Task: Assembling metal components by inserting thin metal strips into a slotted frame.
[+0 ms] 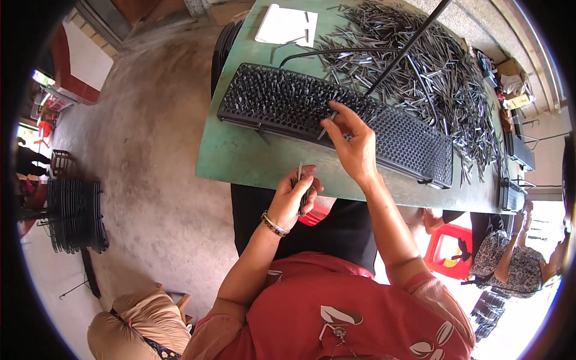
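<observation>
red shirt (300, 294); dark strips (303, 199) inside left grip (294, 193)

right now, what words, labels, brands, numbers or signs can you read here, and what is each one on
None that I can read.
White sheet: no legible writing.
Black rack: no lettering shows.
Thin strips in the left hand: too small to tell whether they are marked.
Yellowish box at the right: too small and blurred to read.
Red shirt: leaf shapes, no words seen.
</observation>
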The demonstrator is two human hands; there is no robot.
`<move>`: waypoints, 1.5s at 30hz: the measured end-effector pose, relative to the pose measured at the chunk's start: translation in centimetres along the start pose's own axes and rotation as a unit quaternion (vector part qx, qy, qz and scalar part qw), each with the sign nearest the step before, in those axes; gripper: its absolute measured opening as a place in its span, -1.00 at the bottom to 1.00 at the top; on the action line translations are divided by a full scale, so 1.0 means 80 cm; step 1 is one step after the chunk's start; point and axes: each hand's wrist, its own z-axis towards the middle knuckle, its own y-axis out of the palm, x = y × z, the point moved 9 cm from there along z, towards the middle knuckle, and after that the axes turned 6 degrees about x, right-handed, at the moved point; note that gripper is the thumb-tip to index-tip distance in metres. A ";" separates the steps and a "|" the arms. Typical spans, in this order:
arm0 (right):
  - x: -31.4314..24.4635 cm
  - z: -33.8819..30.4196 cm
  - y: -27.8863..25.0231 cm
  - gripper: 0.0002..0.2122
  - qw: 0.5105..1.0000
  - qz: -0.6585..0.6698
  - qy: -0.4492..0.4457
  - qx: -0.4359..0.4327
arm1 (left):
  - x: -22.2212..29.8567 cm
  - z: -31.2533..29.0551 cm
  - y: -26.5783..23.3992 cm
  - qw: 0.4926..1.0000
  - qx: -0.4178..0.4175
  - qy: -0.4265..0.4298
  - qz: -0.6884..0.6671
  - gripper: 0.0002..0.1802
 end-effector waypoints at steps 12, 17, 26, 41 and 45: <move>-0.032 0.004 0.010 -0.78 0.963 -0.152 -0.218 0.050 | -0.005 0.000 0.002 0.994 -0.048 -0.028 -0.092 -0.61; -0.035 -0.005 0.020 -0.79 0.934 -0.195 -0.296 0.036 | 0.006 -0.006 0.007 0.995 -0.035 -0.028 -0.088 -0.57; -0.035 -0.023 0.021 -0.85 0.983 -0.010 -0.129 -0.127 | 0.041 -0.016 0.021 0.993 -0.065 0.081 0.061 -0.45; -0.004 -0.012 -0.012 -0.84 1.000 0.017 0.009 -0.003 | -0.010 -0.003 0.003 0.997 -0.048 -0.050 -0.029 -0.50; -0.010 0.002 -0.018 -0.83 0.990 -0.065 -0.107 0.070 | -0.015 0.002 -0.003 0.992 -0.052 -0.054 -0.097 -0.54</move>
